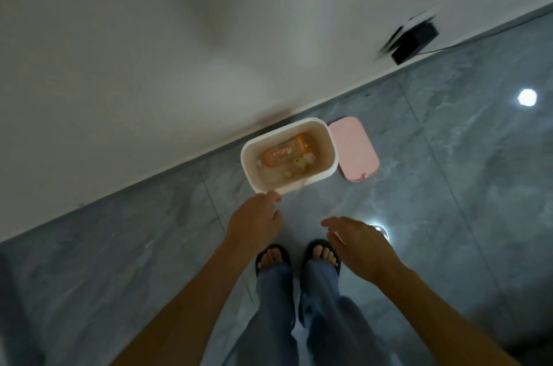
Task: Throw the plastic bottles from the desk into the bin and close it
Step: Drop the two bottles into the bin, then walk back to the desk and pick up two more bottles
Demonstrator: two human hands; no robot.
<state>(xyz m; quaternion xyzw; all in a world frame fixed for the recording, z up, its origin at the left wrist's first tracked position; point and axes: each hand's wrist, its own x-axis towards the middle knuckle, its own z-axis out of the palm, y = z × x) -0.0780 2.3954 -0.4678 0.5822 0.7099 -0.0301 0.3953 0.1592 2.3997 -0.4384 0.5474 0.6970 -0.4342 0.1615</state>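
A white rectangular bin (331, 142) stands open on the floor against the wall. Inside it lies an orange plastic bottle (288, 150) on its side, with small yellowish scraps beside it. The pink lid (354, 148) lies flat on the floor, touching the bin's right side. My left hand (254, 223) hangs just in front of the bin's near left corner, fingers loosely curled and holding nothing. My right hand (363, 246) is lower right of the bin, palm down, fingers apart and empty.
A white wall (149, 51) runs diagonally behind the bin. A black plug adapter (414, 41) with a cable sits in a wall socket at upper right. Grey marble floor tiles (449, 186) spread around. My feet in black sandals (297, 256) stand below the bin.
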